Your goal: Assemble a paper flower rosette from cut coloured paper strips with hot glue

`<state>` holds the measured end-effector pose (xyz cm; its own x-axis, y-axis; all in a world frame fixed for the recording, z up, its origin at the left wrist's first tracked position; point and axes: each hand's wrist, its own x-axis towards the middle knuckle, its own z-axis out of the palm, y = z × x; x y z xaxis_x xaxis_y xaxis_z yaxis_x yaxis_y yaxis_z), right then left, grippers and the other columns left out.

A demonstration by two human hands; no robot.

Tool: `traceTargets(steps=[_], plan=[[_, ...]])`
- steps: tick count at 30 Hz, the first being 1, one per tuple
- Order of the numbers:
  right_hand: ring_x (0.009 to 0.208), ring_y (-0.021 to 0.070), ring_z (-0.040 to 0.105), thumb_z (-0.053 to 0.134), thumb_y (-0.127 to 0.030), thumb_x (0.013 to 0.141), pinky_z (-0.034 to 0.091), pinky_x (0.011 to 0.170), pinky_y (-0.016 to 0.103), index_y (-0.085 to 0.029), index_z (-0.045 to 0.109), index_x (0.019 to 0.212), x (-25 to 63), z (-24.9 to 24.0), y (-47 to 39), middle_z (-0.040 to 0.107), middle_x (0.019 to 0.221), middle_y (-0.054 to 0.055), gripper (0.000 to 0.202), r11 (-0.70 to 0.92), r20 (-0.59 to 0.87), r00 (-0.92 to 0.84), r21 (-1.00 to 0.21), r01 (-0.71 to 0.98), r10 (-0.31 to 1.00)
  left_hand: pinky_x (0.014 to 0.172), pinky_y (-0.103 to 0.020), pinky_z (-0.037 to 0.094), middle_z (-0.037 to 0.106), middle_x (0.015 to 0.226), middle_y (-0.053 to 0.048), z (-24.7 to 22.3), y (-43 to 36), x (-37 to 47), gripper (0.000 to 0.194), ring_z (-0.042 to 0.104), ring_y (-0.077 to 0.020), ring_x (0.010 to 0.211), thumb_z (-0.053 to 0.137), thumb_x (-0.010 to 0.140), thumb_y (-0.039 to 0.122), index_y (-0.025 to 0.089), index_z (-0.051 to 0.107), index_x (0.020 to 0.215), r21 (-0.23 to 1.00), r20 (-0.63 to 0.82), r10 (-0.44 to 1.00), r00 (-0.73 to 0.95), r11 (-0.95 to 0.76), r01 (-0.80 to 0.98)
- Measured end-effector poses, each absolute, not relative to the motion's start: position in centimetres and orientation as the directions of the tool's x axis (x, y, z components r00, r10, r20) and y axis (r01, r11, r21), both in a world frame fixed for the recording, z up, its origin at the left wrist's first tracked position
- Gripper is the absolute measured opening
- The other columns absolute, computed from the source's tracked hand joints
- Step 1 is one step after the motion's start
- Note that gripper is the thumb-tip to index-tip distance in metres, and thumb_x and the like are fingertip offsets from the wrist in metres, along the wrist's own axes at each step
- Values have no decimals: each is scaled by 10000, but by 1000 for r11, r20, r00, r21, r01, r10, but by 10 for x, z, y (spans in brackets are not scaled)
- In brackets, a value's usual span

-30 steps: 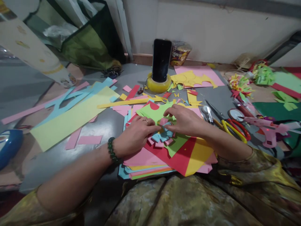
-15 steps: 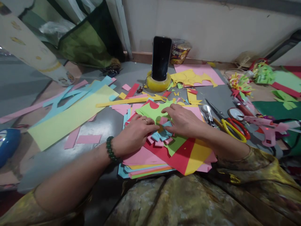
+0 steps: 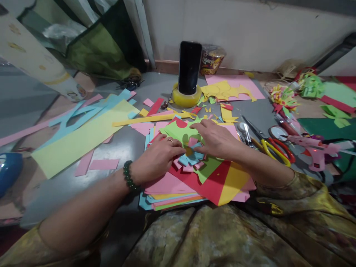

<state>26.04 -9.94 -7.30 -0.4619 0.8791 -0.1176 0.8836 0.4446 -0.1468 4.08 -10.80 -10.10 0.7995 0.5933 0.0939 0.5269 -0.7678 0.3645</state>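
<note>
From where I stand, the little blue-and-pink paper flower (image 3: pixel 190 159) sits between the person's two hands, over a jagged green sheet (image 3: pixel 172 131) on the stack of coloured paper (image 3: pixel 167 190). The left hand (image 3: pixel 155 159) has its forefinger reaching to the flower's near edge, the rest curled; whether those fingers pinch a strip, I can't tell. The right hand (image 3: pixel 219 140) arches over the other side, forefinger and thumb apart, the thumb by the blue strips. I'd worry that pressing unevenly could crease those thin strips or pull one loose, and loose sheets beneath could slide if a wrist drags on them. The pink glue gun (image 3: pixel 318 157) shows a red light, so it may be hot, and the right elbow isn't far off; swinging it outward could nudge the gun or the scissors. The phone (image 3: pixel 190 66), propped upright on the tape roll (image 3: pixel 187 99), could tip if the tabletop (image 3: pixel 155 83) gets knocked. Counting up: one flower between the hands, one glue gun, one phone, one tape roll, one cup (image 3: pixel 213 61), two pairs of scissors, yellow-handled (image 3: pixel 265 147) and red-handled (image 3: pixel 291 157), and two fringed paper bunches (image 3: pixel 311 88) off to the right. The scraps overlap too much to number.
</note>
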Motion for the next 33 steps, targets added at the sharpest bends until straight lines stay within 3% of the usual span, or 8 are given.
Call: traceTargets(steps=[8, 20, 33], plan=[[1039, 306, 588, 637, -306, 816, 477, 761, 364, -177, 537, 1318, 263, -73, -102, 632, 1155, 143, 528, 469, -52, -480, -139, 872, 876, 942, -412, 368, 750, 1087, -62, -100, -105, 40, 409, 648, -212, 991, 390, 864, 54, 221, 722, 1034, 365, 74, 592, 803, -765, 530], [1092, 326, 581, 647, -233, 784, 479, 756, 362, -165, 454, 1437, 257, -68, -104, 614, 1211, 163, 684, 447, -151, -465, -135, 884, 873, 930, -434, 367, 750, 1102, -75, -96, -106, 40, 373, 657, -237, 984, 406, 909, 75, 207, 737, 1020, 380, 41, 601, 798, -749, 543], [1079, 319, 592, 643, -255, 765, 474, 753, 355, -190, 448, 1445, 258, -73, -103, 621, 1214, 148, 710, 435, -129, -459, -176, 883, 879, 918, -417, 365, 750, 1104, -63, -96, -107, 40, 381, 653, -223, 974, 398, 891, 52, 204, 726, 1011, 374, 43, 594, 803, -756, 538]])
